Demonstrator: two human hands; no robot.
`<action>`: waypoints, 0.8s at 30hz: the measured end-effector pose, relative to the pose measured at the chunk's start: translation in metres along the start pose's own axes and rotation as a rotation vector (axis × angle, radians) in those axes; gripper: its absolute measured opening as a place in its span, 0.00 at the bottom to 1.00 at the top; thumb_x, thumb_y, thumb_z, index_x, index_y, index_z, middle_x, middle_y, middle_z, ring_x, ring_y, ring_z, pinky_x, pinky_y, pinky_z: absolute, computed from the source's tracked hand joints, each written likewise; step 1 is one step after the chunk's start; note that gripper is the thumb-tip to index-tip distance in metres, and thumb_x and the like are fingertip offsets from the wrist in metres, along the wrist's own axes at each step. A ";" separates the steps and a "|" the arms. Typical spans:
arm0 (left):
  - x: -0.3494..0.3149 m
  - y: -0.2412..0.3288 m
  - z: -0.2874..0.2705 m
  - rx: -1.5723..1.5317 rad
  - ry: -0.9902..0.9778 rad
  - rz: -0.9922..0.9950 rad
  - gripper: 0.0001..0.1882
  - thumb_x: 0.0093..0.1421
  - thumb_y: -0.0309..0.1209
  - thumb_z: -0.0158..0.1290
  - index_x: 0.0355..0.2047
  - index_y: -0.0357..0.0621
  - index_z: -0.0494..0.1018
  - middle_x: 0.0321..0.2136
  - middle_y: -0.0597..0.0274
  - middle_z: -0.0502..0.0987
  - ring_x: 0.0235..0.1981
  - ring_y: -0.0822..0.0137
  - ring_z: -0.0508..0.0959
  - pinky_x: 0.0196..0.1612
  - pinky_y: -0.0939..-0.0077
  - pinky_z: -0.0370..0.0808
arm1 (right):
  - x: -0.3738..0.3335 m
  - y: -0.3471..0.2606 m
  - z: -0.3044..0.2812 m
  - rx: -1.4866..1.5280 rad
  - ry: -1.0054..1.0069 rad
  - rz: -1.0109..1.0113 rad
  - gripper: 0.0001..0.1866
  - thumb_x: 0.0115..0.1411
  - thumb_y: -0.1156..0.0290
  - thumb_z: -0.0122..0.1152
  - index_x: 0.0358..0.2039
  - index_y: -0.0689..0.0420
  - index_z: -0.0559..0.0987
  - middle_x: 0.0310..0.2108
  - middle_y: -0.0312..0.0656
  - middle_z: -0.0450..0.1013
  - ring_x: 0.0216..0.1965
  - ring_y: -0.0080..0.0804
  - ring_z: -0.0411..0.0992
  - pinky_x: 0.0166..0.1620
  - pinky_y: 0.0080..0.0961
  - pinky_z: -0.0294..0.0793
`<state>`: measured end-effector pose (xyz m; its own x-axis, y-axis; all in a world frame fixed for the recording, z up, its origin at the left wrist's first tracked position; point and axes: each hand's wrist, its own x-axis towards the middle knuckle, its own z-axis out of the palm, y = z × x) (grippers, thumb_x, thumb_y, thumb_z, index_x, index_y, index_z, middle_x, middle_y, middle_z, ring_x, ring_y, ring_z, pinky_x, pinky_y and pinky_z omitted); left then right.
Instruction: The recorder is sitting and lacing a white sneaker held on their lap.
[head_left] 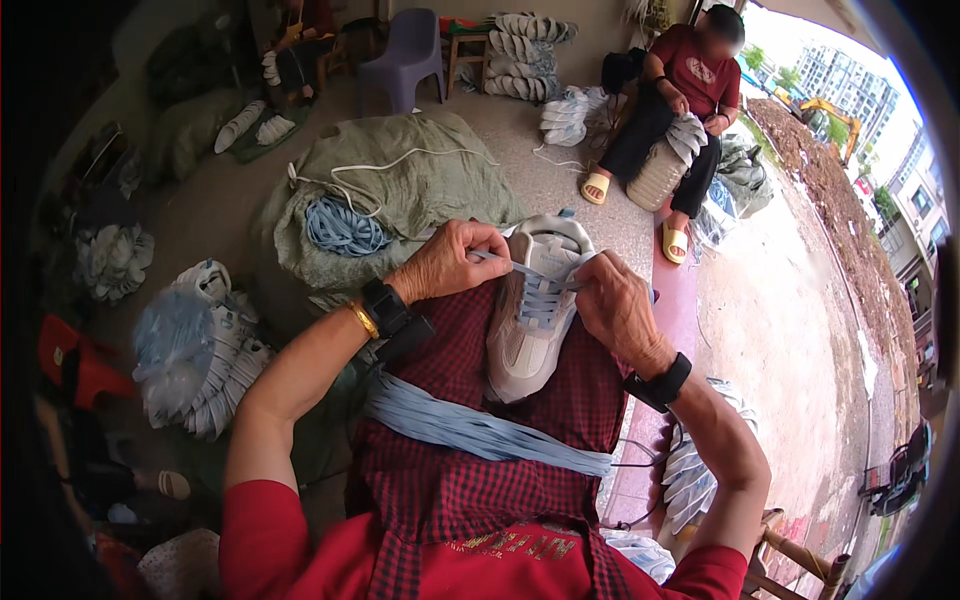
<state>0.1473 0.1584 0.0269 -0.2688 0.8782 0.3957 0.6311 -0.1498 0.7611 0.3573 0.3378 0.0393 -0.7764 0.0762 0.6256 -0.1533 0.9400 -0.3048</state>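
Note:
A white and beige sneaker [522, 345] rests on my lap, its toe toward me. Light blue shoelace [541, 308] criss-crosses the lower part of its tongue. On the sneaker's left, my left hand [455, 262] pinches one end of the lace and draws it out sideways. My right hand [612, 300] is closed at the opposite side of the collar, with the other stretch of lace running into its fingers. Across my checked apron [440, 510] lies a long bundle of blue laces [480, 428].
Ahead sits a green sack [420, 165] with a coil of blue laces [345, 226] on it. Stacked shoe uppers [205, 350] stand at left, more [690, 480] at right. A seated person [690, 90] handles shoe uppers at far right. A purple chair [405, 60] stands behind.

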 end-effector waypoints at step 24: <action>-0.021 -0.038 -0.053 -0.421 0.112 -0.455 0.11 0.63 0.38 0.55 0.27 0.46 0.72 0.17 0.75 0.65 0.18 0.81 0.63 0.22 0.84 0.61 | 0.002 0.001 -0.003 0.022 -0.269 0.103 0.20 0.56 0.79 0.51 0.51 0.57 0.68 0.16 0.46 0.65 0.19 0.49 0.70 0.27 0.43 0.67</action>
<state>0.0905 0.1212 0.0165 -0.5320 0.8466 0.0187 0.1015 0.0418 0.9940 0.3579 0.3400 0.0424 -0.9223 0.0776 0.3785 -0.0761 0.9240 -0.3748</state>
